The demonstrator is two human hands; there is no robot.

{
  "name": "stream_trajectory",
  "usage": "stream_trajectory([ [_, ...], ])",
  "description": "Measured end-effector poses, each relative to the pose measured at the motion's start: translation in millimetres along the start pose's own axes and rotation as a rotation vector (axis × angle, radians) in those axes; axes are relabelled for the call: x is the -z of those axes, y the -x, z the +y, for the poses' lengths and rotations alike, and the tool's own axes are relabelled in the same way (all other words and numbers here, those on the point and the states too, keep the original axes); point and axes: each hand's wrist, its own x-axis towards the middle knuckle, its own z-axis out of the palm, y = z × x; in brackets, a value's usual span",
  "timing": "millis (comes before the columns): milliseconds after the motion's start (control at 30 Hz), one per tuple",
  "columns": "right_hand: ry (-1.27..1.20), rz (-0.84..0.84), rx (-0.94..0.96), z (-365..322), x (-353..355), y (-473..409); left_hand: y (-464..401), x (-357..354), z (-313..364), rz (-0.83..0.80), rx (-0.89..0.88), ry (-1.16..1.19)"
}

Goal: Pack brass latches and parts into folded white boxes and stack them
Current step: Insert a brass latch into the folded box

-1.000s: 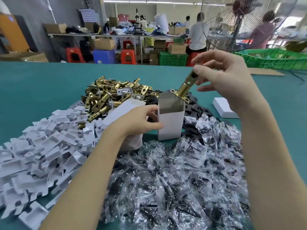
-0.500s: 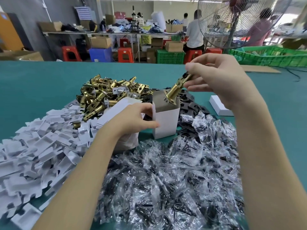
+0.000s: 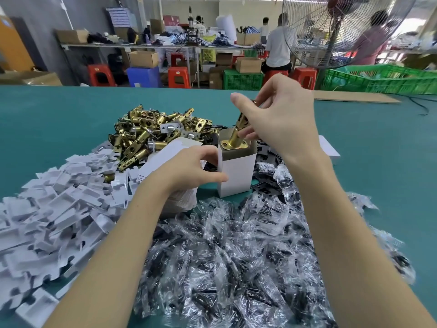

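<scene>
An open white box [image 3: 238, 172] stands upright on the green table [image 3: 47, 119]. My left hand [image 3: 189, 169] grips its left side, thumb on the front face. My right hand [image 3: 279, 119] holds a brass latch [image 3: 238, 134] tilted, its faceplate end down in the box's open top. A heap of brass latches [image 3: 151, 131] lies behind the box to the left. Flat white box blanks [image 3: 163, 153] lie under my left hand.
White plastic inserts [image 3: 54, 209] cover the left of the table. Clear bags of black parts [image 3: 236, 252] fill the front. Black plates [image 3: 267, 152] lie behind the box, a closed white box [image 3: 329, 147] to the right. A fan [image 3: 340, 27] and green crates [image 3: 383, 81] stand beyond.
My right hand has lowered the brass latch, and its faceplate end has gone from above the rim into the box's open top. My left hand keeps its hold on the box.
</scene>
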Motion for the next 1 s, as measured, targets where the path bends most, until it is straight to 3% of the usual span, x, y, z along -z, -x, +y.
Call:
stream_trajectory([
  [300,0.118,0.015,-0.029,13,3,-2,0,-1,0,-0.011,-0.007,0.008],
  [600,0.438,-0.068,0.057,19,-31,8,-2,1,-3,-0.013,-0.003,0.001],
  [900,0.307,-0.253,-0.047,20,-25,3,-2,-1,-4,0.0,-0.002,-0.016],
  [1000,0.332,-0.225,-0.05,24,-6,-4,-1,-1,-1,-0.003,-0.019,-0.033],
])
